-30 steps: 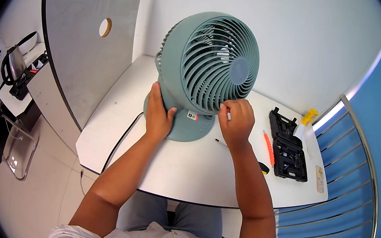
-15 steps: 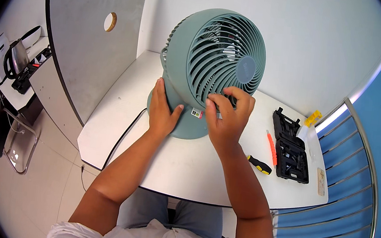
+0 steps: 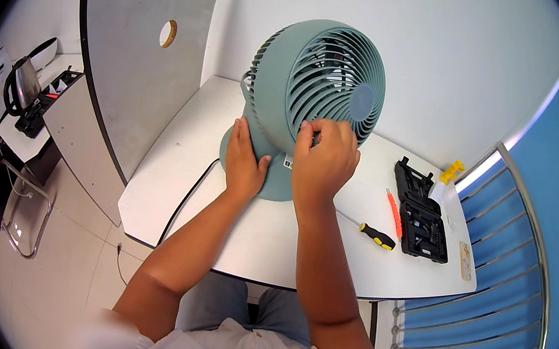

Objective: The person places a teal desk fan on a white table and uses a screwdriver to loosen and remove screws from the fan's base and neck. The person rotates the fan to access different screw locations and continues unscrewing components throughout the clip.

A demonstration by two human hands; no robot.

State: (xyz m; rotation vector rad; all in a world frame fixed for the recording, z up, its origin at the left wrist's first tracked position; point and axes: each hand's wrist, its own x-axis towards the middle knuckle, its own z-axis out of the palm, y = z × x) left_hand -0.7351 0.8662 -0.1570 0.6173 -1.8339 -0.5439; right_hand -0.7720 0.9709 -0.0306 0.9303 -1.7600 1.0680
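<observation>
A green-grey desk fan (image 3: pixel 273 77) with a round head and a spiral front grille stands on the white table (image 3: pixel 260 251). My left hand (image 3: pixel 247 164) lies flat along the stand below the head, fingers stretched out and thumb apart. My right hand (image 3: pixel 326 156) is at the lower edge of the grille, with its thumb and fingertips bent together in a pinch. Whatever those fingertips hold, if anything, is too small or hidden to make out. Part of the round base and a small label show between my hands.
Right of the fan lie a black-and-yellow screwdriver (image 3: pixel 377 237), an orange-red tool (image 3: pixel 394 214) and an opened black bit case (image 3: pixel 424 222). A yellow-and-white object (image 3: pixel 448 180) stands behind the case. A black cable (image 3: pixel 187 198) runs off the table's left side. Metal railings (image 3: pixel 536 224) border the right.
My right hand has moved left along the lower grille, its fingers closing in. The fan's head looks turned slightly toward the right. My left hand stays on the stand.
</observation>
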